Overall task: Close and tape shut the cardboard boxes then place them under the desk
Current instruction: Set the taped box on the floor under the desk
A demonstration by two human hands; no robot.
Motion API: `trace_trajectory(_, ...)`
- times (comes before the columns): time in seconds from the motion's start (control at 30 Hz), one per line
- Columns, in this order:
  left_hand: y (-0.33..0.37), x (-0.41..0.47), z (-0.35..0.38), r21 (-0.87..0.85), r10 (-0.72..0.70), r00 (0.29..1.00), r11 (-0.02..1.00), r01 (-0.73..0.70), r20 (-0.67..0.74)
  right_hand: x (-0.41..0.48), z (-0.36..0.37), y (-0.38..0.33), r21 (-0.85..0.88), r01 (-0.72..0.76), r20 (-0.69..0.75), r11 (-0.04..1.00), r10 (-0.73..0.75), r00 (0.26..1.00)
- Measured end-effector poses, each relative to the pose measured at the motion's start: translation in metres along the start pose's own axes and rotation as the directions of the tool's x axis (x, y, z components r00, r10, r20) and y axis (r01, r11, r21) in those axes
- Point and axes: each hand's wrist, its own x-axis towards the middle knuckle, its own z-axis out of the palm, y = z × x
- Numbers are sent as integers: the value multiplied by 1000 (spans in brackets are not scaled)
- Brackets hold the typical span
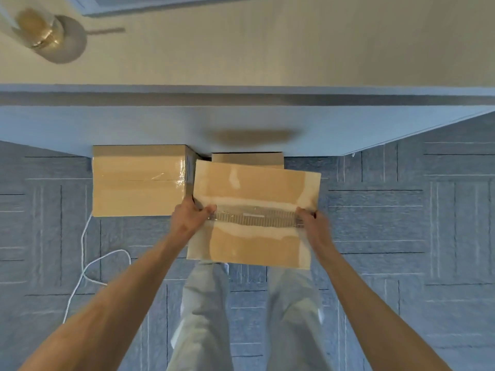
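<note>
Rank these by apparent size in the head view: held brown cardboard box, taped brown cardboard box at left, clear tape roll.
1. held brown cardboard box, though nearer the camera, so unsure
2. taped brown cardboard box
3. clear tape roll

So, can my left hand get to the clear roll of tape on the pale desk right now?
Probably not yet: the left hand grips the brown taped cardboard box, which the right hand also holds. The clear tape roll lies unblocked.

Single head-worn wide-angle view, aimed almost straight down. The counter spans the far band of the frame; the carpeted floor fills the near part. Forearms and legs enter from the near edge, close under the lens.
</note>
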Motion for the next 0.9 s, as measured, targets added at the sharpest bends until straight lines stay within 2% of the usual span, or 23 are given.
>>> trace_trajectory(0.17, -10, 76, 32, -9, -11, 1000, 1000, 11, -4, 76, 31, 7, 10, 6, 3, 1000, -6, 1000)
trace_trajectory(0.37, -5, 143, 61, -74, -43, 999, 996, 41, -23, 148, 53, 3, -88, 47, 35, 995, -44, 998)
trace_trajectory(0.53, -5, 177, 82, -120, -101, 995, 988, 100, -7, 187, 70, -4, -4, 89, 78, 996, -88, 993)
trace_trajectory(0.63, -16, 188, 92, -164, -125, 992, 978, 127, 19, 211, 77, 9, 20, 86, 153, 996, -88, 984)
trace_trajectory(0.7, -15, 187, 91, -239, -100, 994, 965, 109, 52, 218, 76, 18, 57, 103, 177, 993, -112, 978)
trace_trajectory(0.8, -9, 181, 79, -432, -96, 990, 892, 131, 101, 205, 72, 18, 72, 112, 170, 991, -123, 978)
trace_trajectory(0.83, -7, 177, 74, -452, -88, 990, 883, 127, 107, 188, 67, 11, 57, 94, 146, 994, -102, 984)
trace_trajectory(0.9, 1, 157, 65, -375, -68, 992, 921, 104, 109, 152, 56, 2, 55, 72, 136, 996, -79, 988)
